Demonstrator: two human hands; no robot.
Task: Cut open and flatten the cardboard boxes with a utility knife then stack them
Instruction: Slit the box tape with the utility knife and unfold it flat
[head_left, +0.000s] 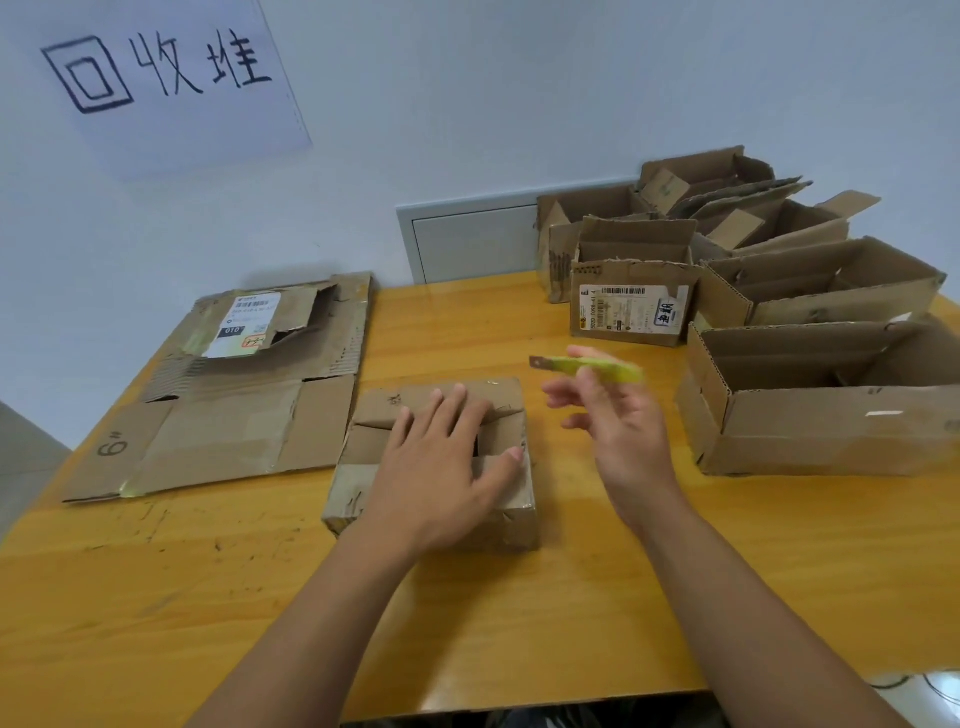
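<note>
- Two bare hands reach over a yellow wooden table (519, 597), seen from a head-worn camera looking forward and down.
- At 10 o'clock on the wall, a white paper sign (171, 78) carries handwritten characters.
- At 9 o'clock on the table lies a flattened cardboard box (234, 415), spread flat, with a white shipping label (244, 325) on its far part.
- At the centre sits a small closed cardboard box (498, 410), just right of the flattened one.
- The left hand (441, 467) rests palm down on top of the small box, fingers straight and spread, gripping nothing.
- Just right of the small box, the right hand (618, 415) is raised above the table, palm turned toward the left, fingers loosely extended.
- A yellow-green utility knife (592, 366) sits at the right hand's fingertips, its blade pointing left; it is blurred, so the exact grip cannot be told.
- From 1 to 3 o'clock stands a cluster of open cardboard boxes (831, 415), flaps up, the nearest well apart from the small box.
- Among them, one labelled box (628, 306) faces the camera at 1 o'clock.
- Behind the table, a grey wall panel (467, 244) is set at 12 o'clock.
</note>
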